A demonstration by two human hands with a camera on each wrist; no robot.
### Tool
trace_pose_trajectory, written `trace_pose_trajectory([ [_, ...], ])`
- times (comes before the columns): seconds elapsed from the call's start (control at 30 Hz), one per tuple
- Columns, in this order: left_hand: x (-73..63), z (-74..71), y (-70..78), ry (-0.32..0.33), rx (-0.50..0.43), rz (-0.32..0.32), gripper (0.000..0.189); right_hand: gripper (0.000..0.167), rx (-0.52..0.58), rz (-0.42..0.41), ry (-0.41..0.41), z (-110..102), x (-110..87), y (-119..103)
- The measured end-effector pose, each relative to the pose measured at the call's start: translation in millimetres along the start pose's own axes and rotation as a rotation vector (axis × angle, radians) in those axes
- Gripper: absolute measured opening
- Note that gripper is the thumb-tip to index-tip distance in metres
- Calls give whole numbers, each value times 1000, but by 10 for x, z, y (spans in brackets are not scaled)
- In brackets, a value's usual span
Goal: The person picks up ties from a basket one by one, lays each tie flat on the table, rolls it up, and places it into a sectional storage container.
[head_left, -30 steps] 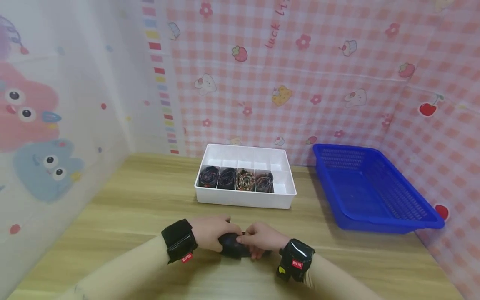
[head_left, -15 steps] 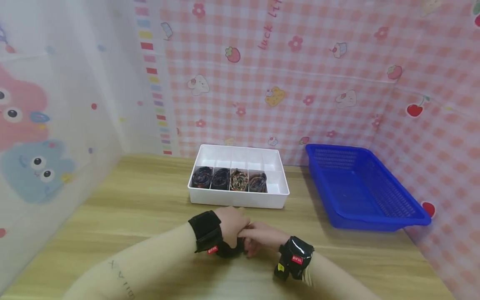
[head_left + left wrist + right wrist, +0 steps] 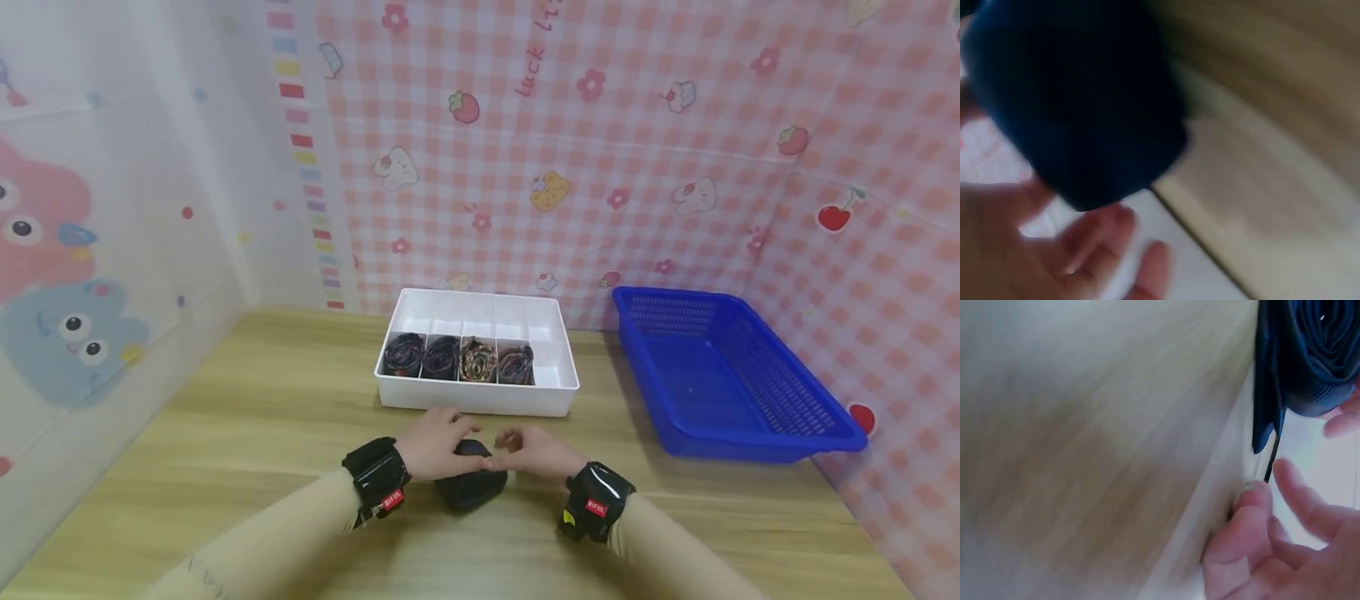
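In the head view a dark fabric roll (image 3: 471, 487) sits on the table in front of the white box. My left hand (image 3: 435, 446) holds it from the left and far side, the thumb lying across its top. My right hand (image 3: 543, 454) is at its right, fingers loosely bent, its thumb near the left thumb's tip. The right wrist view shows the coiled layers of the roll (image 3: 1316, 369) and a flat loose end; the right fingers (image 3: 1310, 506) stand apart from it. Blurred in the left wrist view, the roll (image 3: 1079, 106) covers part of the left hand.
The white divided box (image 3: 476, 398) holds several rolled patterned fabrics (image 3: 477, 360) in its front compartments. To the right stands a blue plastic basket (image 3: 738, 450) against the checked curtain (image 3: 570, 125). A pale curtain (image 3: 172, 208) borders the left side of the wooden table (image 3: 247, 392).
The dark fabric has gone from lying partly flat to a compact roll. My left hand reached right over it, then drew back left; the right hand has loosened and moved slightly away.
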State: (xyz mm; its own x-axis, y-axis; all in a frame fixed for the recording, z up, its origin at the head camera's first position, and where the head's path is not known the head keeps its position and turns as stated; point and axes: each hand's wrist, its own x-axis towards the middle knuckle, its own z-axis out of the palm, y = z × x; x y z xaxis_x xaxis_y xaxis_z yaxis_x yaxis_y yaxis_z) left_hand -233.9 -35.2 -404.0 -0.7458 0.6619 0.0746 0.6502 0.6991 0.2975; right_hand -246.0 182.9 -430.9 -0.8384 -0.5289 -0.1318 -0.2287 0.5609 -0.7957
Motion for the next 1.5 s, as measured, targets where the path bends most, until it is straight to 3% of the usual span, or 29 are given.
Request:
trace_pose_trajectory([
  [0.1,-84,55,66,-53,27,-115,70,58,-96,-64,12,8,21,21],
  [0.2,-130,104,168,-83,40,-154,75,63,-111,-72,-30,-6,7,36],
  [0.3,-152,134,238,-77,51,-137,75,65,-114,-55,-57,-25,-24,31],
  [0.43,-168,115,256,-98,-29,-91,76,49,-74,-35,-94,-13,-67,-18],
  [0.57,-167,70,240,-143,-140,-68,84,33,4,-39,-127,24,-100,-74],
  [0.7,-190,15,234,-163,-161,-67,89,30,162,-4,-148,67,-137,-100],
  [0.83,-285,-14,294,-104,-45,-66,88,21,229,-5,-100,151,-204,-126],
  [1.0,-394,37,428,45,256,35,70,16,102,-64,8,274,-330,-180],
  [1.07,-408,68,456,67,292,44,65,16,80,-68,31,314,-371,-193],
  [1.13,-406,88,459,57,269,30,64,15,95,-59,43,350,-395,-198],
  [1.27,-379,99,423,4,194,18,59,11,262,-26,21,408,-426,-139],
  [1.4,-336,90,405,-72,161,38,48,22,549,33,-59,423,-470,20],
  [1.5,-231,68,361,-118,113,45,41,25,761,50,-129,385,-496,151],
])
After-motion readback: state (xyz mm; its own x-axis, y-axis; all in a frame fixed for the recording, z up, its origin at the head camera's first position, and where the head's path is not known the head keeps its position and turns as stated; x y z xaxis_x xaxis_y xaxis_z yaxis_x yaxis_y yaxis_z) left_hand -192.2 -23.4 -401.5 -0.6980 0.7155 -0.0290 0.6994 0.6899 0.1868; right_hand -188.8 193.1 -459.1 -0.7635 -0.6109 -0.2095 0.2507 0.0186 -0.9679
